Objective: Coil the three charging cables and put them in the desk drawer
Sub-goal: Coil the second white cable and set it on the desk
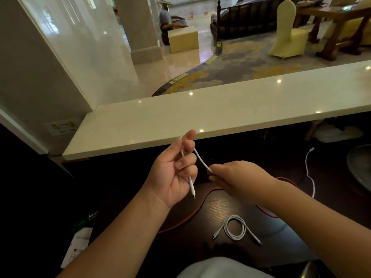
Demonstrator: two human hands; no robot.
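White cable (197, 155) up in the air, thin and pale, held above the dark desk (216, 199) just this side of the cream counter (220, 109). One end hangs down from the left hand (172, 177), its plug (193, 194) dangling free below the palm. From there the cord runs up behind the fingers, loops over near the fingertip, and drops in a short arc to the right hand (239, 175).

Left hand is palm toward the camera, fingers curled round the cable, index finger pointing up at the counter edge. Right hand is knuckles up, fingertips pinching the cable close by, the two hands near each other but not touching.

Down on the desk, nearer the body than the hands, a second white cable (235, 227) lies coiled in a neat loop, both plugs sticking out. A red cable (202, 199) trails loose under the wrists. Right of the hands, another white cord (309, 171) snakes over the dark surface.
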